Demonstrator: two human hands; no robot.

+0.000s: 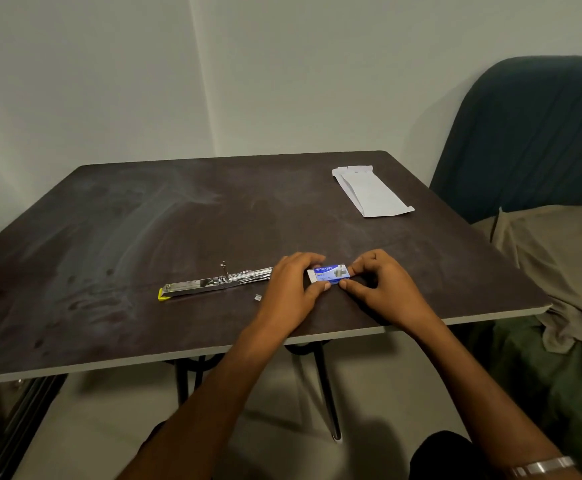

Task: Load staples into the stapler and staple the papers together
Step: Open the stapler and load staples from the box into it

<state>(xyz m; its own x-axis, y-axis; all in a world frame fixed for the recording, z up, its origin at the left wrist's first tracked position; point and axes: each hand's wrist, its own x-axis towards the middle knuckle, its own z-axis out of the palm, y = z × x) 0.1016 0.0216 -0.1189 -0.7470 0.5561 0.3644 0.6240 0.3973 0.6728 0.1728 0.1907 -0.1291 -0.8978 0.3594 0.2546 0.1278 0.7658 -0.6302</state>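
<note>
A small blue staple box (330, 274) lies on the dark table (144, 220) near its front edge. My left hand (291, 289) pinches the box's left end, where a white inner tray sticks out a little. My right hand (376, 282) pinches its right end between thumb and fingers. To the left lies the stapler (213, 283), swung fully open and flat, metal with a yellow tip at its left end. A tiny strip of staples (257, 298) sits on the table just in front of it. The white papers (372, 192) lie at the far right of the table.
A dark green chair (525, 133) stands to the right behind the table, with beige cloth (559, 258) heaped on its seat. A pale wall runs behind. The table's metal legs (327, 393) show below its front edge.
</note>
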